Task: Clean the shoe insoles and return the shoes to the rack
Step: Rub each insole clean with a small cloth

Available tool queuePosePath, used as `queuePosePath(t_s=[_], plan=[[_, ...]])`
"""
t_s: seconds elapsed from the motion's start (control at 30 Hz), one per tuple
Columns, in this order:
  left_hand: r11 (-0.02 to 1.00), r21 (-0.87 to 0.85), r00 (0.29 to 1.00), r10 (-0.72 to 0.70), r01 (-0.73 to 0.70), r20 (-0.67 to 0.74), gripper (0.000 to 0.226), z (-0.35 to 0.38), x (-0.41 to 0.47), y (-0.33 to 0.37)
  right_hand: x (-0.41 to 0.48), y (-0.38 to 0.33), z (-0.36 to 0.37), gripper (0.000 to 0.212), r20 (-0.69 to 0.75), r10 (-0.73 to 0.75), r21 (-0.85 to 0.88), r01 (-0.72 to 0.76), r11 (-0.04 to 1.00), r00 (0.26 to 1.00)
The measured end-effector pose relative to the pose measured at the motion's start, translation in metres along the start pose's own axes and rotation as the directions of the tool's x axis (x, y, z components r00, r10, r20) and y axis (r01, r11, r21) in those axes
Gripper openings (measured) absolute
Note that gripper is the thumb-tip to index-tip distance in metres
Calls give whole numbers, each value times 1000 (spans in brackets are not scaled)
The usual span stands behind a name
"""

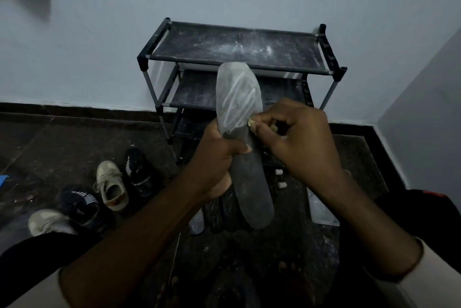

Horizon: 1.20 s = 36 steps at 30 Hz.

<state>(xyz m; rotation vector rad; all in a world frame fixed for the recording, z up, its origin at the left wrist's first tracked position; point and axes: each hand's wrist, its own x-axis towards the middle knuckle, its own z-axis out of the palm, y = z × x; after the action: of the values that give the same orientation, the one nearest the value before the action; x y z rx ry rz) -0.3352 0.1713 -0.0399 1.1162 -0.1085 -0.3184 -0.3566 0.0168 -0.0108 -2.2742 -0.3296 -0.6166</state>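
Observation:
My left hand (217, 160) grips a long grey insole (239, 108) around its middle and holds it upright in front of me. The insole's upper half is coated in pale powder with finger streaks through it; its lower half is dark. My right hand (299, 140) is at the insole's right edge, fingers curled, pinching something small and pale that I cannot identify. Behind the insole stands a black shoe rack (237, 46) with dusty, bare shelves. On the floor to the left lie two dark shoes (139, 170) (79, 205) and two beige shoes (112, 185) (45, 221).
The rack stands against a pale blue wall (99, 46) near a corner on the right. Small white caps (280, 178) and a translucent container (319, 208) sit on the dark floor below my hands. My bare feet (287, 280) show at the bottom.

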Motion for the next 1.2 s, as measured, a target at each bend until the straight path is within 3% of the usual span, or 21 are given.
queuePosePath(t_s=[0.17,0.33,0.47,0.63,0.77,0.93,1.07,1.2], plan=[[1000,8,1000,-9,9,-7,57,3,-1,0,8,5,-9,3,-74,64,11,-63,998,995],[1000,10,1000,-3,3,-11,55,5,-2,1,0,2,-2,3,4,40,10,-40,999,999],[1000,-5,1000,-5,5,24,53,6,-4,2,10,5,-10,3,-84,81,28,-78,997,993],[1000,16,1000,-5,5,8,53,5,-3,1,1,2,-3,3,5,47,16,-47,999,999],[1000,-16,999,-25,26,39,56,5,-6,0,11,6,-11,3,-87,95,22,-93,995,992],[1000,-1,1000,-13,13,10,50,4,-2,-1,2,1,-4,3,14,41,7,-41,999,999],[1000,-22,999,-19,20,43,53,6,-5,-2,11,6,-12,3,-71,80,30,-78,997,994],[1000,-8,1000,6,-6,21,52,2,0,-6,1,0,-1,5,43,-1,15,1,1000,999]])
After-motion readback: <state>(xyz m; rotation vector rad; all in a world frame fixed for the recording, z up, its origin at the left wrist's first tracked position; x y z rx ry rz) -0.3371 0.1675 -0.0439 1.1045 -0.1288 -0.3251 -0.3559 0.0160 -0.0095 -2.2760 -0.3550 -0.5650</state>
